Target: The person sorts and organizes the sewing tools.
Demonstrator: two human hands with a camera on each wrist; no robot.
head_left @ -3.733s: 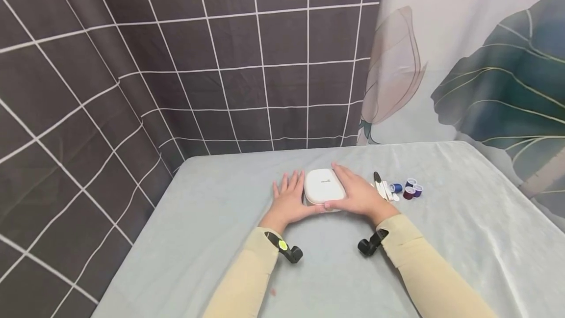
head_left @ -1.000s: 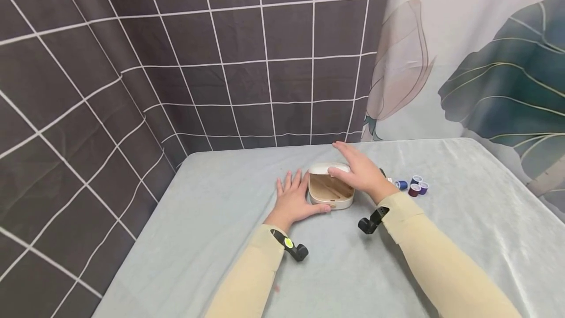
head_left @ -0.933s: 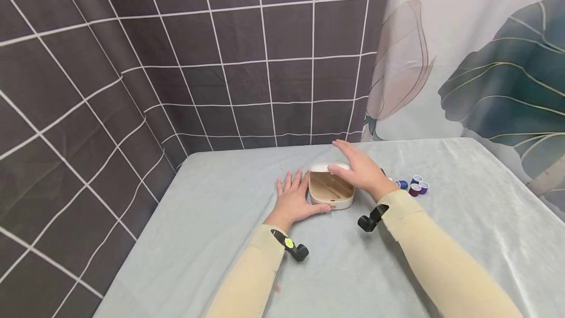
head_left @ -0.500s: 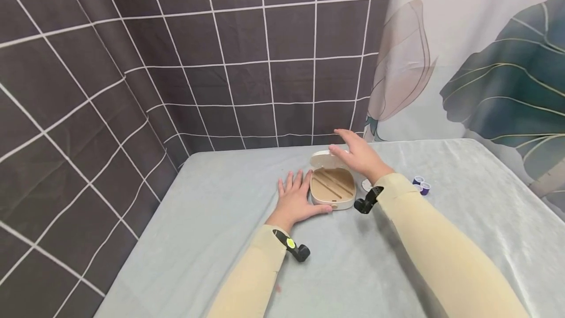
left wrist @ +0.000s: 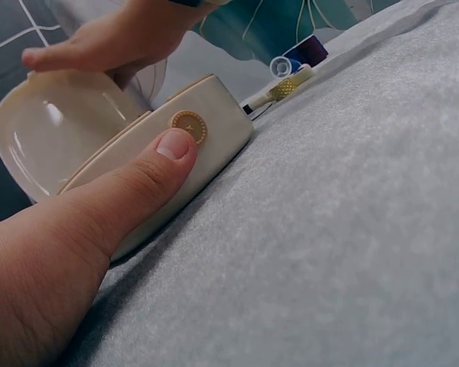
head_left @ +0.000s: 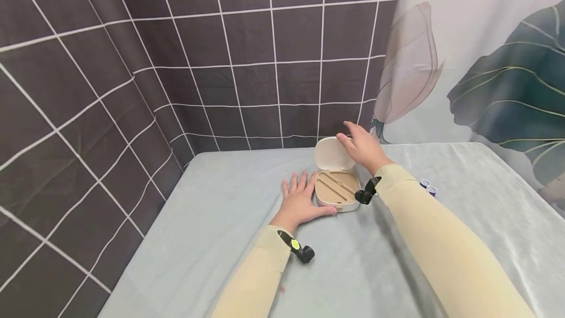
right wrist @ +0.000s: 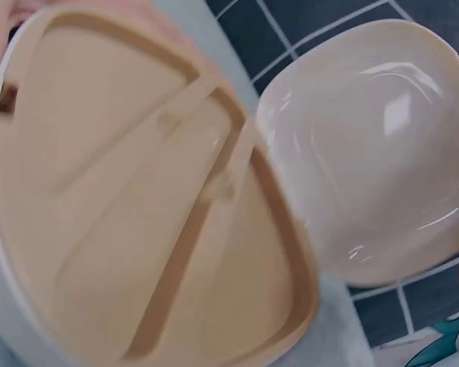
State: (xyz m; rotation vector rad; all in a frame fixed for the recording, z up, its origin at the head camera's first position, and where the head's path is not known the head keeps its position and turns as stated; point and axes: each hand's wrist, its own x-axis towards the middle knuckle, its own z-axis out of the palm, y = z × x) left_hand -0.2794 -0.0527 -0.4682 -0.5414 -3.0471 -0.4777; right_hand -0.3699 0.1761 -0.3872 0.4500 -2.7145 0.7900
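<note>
Case (head_left: 338,189) sits on the cloth (head_left: 212,259) between the hands: left hand (head_left: 301,206) spread along its left side, right hand (head_left: 364,147) straight-fingered, touching the far, raised lid (head_left: 330,154).

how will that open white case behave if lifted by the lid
The smooth, undented white case is probably stiff. Its glossy lid may be slippery. With the lid raised from one edge only, the case would likely swing.
</note>
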